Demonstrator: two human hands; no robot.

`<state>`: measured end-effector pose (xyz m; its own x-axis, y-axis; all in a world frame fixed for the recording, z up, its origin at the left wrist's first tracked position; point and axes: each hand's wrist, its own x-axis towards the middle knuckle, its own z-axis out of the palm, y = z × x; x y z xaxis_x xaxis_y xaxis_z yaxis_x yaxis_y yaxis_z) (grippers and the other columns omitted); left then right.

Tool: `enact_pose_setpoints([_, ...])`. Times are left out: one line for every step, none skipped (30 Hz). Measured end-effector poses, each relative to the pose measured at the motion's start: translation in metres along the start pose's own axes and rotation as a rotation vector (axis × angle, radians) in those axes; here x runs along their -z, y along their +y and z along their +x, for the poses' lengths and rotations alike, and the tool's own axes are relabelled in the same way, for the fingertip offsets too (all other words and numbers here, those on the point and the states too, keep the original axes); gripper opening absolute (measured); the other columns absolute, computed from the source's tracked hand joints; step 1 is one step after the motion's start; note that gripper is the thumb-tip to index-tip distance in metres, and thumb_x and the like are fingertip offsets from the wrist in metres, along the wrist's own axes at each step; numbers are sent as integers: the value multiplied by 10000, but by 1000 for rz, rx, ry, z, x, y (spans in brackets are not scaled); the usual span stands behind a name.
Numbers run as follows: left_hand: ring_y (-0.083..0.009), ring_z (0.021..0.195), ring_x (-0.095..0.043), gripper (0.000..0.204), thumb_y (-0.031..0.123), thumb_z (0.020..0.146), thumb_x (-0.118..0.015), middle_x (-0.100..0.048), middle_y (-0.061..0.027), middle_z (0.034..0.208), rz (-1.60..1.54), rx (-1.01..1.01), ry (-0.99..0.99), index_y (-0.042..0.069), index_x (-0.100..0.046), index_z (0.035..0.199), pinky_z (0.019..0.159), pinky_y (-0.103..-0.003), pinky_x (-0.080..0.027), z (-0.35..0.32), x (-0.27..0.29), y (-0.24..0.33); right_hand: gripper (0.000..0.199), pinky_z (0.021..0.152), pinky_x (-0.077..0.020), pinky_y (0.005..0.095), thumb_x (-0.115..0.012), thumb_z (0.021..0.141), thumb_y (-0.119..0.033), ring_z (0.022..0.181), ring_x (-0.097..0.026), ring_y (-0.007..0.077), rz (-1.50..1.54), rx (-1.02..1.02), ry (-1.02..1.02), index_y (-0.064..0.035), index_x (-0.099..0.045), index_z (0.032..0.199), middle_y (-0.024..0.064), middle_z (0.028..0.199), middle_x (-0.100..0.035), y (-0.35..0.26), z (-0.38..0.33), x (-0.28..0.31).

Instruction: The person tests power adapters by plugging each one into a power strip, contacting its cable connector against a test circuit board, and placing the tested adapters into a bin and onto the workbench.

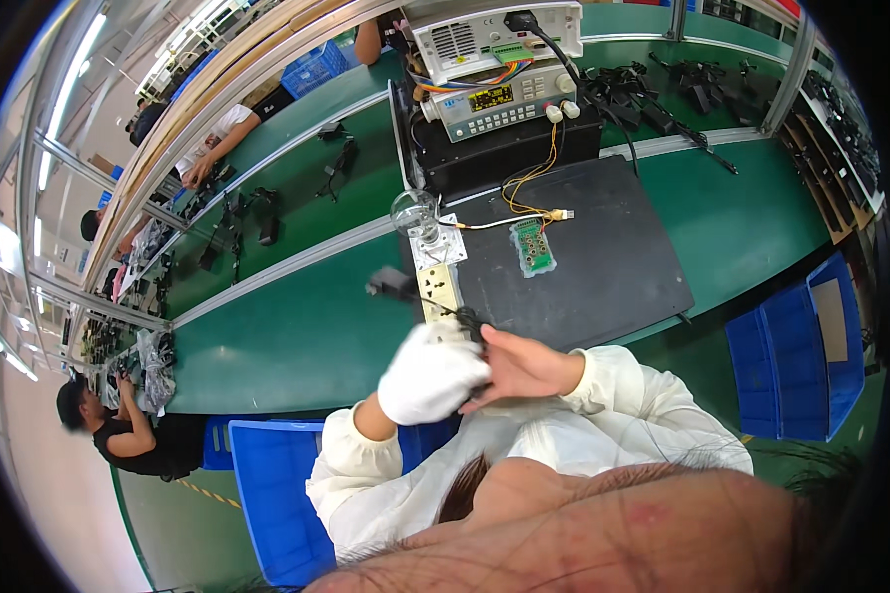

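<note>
My left hand [430, 376], in a white glove, is closed around a black cable [471, 322] close to my body. Pressed up against it, my bare right hand [526, 366] curls around the same cable, with its fingertips partly behind the glove. A black power adapter [394, 285], smeared by motion, is beyond the glove, and a thin cord runs from it toward my hands. Just past my hands lies a cream socket strip [439, 290]. A clear glass bulb [415, 212] stands on a white base [439, 245] at its far end.
A green circuit board [533, 247] and a white plug on wires [562, 214] lie on the black mat [583, 287]. Stacked instruments [504, 99] stand behind. Black adapters [653, 99] lie at back right. Blue bins [796, 351] flank me; other people work at left.
</note>
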<state>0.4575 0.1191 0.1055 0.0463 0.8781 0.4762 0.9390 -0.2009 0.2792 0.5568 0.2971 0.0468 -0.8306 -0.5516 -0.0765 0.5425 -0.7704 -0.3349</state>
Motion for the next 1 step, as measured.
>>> enact_pose_setpoints([-260,957,-646,336,85,738,-678,-658,-92,945,2,5,-1,130,-683,1072,943,-503,-455,-1,1,0,606,1109,-334,619,-405,1034,-492,1405,-375,299,-53,-44,32,-184,-256,1535,103,1536,-364,6,4,7])
